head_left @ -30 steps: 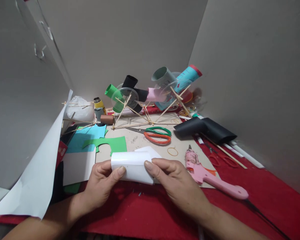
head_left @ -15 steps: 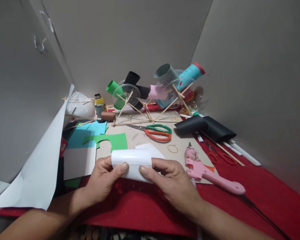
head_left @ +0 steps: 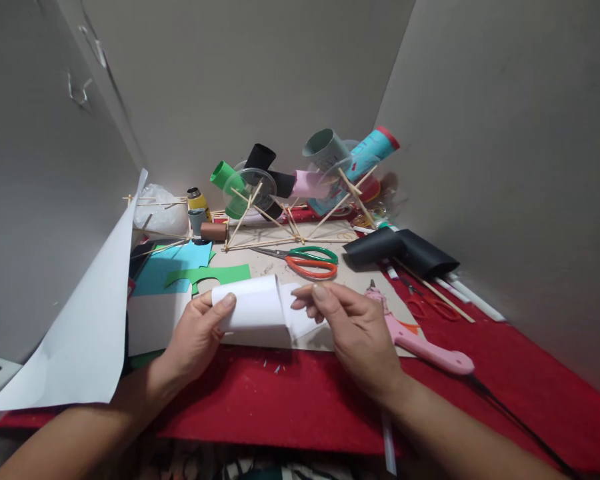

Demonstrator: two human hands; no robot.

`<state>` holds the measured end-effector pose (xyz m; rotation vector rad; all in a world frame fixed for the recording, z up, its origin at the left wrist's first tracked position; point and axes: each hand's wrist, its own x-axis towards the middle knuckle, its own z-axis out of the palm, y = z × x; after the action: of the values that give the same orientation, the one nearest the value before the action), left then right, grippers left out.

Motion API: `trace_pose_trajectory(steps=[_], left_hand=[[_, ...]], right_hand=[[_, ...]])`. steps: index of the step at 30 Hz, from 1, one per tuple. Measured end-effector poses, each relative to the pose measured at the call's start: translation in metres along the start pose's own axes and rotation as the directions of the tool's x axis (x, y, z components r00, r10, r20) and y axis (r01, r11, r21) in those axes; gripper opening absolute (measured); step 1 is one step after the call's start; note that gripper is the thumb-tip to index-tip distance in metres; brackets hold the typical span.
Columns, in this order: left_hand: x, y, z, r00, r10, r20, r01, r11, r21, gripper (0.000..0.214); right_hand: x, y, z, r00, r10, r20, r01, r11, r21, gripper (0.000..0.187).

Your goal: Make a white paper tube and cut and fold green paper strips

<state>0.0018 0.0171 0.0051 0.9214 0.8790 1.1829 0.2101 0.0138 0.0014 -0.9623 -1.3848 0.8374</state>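
My left hand (head_left: 196, 333) is closed on the left end of a rolled white paper tube (head_left: 253, 305), with the thumb across its near side. The tube is held above the front of the grey board (head_left: 310, 339), tilted slightly up to the right. Just off the tube's right end is my right hand (head_left: 360, 333), its fingers loosely bent and apart, holding nothing I can see. Behind it lies a white paper piece (head_left: 305, 320), partly hidden. A pink glue gun (head_left: 433, 348) rests to the right of this hand, its front partly covered.
Scissors (head_left: 313, 263) with green and orange handles lie beyond the tube. A stick frame (head_left: 330, 217) carries coloured paper tubes at the back. Green foam (head_left: 225, 275) and a blue sheet (head_left: 175, 263) are left. Black tubes (head_left: 425, 253) lie right. A large white sheet (head_left: 75, 333) leans at far left.
My right hand has let go of the tube's right end and moved slightly right and up. The tube, still in my left hand, has tilted with its right end higher.
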Motion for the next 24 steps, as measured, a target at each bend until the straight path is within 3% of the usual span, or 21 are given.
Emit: trace_pose_trajectory(steps=[3,8,11,14,17,19,24], left_hand=[[0.006,0.012,-0.001,0.997,-0.077,-0.031,0.071,0.986,-0.150,0.021],[0.011,0.018,0.002,0.978,-0.201,-0.049,0.180,0.942,-0.283,0.011],[0.011,0.014,0.001,0.974,-0.226,0.003,0.218,0.936,-0.275,0.013],[0.012,0.006,-0.002,0.969,-0.245,0.035,0.247,0.942,-0.228,0.016],[0.013,-0.002,-0.003,0.972,-0.231,0.036,0.234,0.959,-0.160,0.020],[0.015,-0.005,-0.003,0.977,-0.212,0.038,0.215,0.968,-0.126,0.022],[0.016,-0.007,-0.005,0.975,-0.212,0.064,0.217,0.972,-0.094,0.025]], right_hand=[[0.004,0.002,-0.002,0.998,-0.043,-0.048,0.042,0.999,-0.021,0.024],[0.001,-0.001,0.004,0.986,-0.169,0.010,0.169,0.982,-0.084,0.018],[-0.002,-0.002,0.007,0.991,-0.135,0.027,0.137,0.987,-0.090,0.033],[-0.002,0.001,0.010,0.995,0.016,0.097,-0.008,0.997,-0.076,0.047],[-0.002,0.005,0.012,0.964,0.107,0.242,-0.091,0.993,-0.076,0.032],[-0.003,0.006,0.014,0.948,0.088,0.307,-0.063,0.994,-0.088,0.022],[-0.002,0.005,0.013,0.945,0.014,0.328,0.054,0.979,-0.198,0.022]])
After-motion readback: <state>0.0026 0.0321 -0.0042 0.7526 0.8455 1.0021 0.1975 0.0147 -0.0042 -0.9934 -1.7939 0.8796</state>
